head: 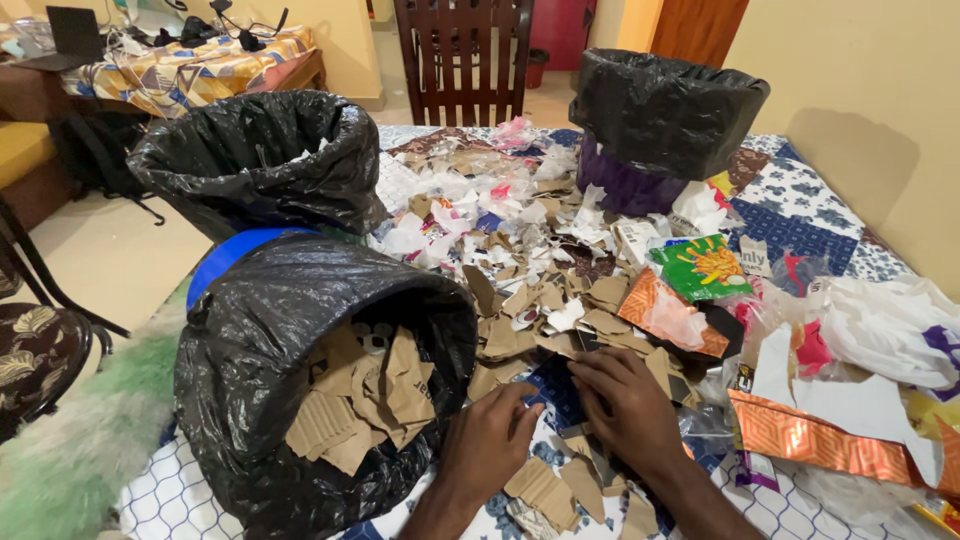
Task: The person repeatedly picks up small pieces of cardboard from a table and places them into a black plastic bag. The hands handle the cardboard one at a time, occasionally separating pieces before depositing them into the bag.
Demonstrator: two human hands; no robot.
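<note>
**Cardboard half sorted**

I see my left hand (pixel 487 440) and right hand (pixel 625 405) pressed flat, fingers spread, on cardboard scraps (pixel 545 490), gripping nothing. The near bin (pixel 250 400) already holds cardboard; a mixed litter pile (pixel 520 230) still covers the counter (pixel 800 215).

Wooden chair (pixel 462 55), laptop (pixel 72 35), green wrapper (pixel 702 266)

The bin liners (pixel 300 330) are thin black plastic, crinkled and glossy; the torn pieces (pixel 370 400) inside the nearest are matt brown corrugated cardboard, ribbed and rough; the scraps (pixel 480 200) on the table are white paper, creased; the orange wrapper (pixel 810 440) is shiny foil; the tablecloth (pixel 800 225) is printed cloth, matt; the chair (pixel 465 55) is dark polished wood.
</note>
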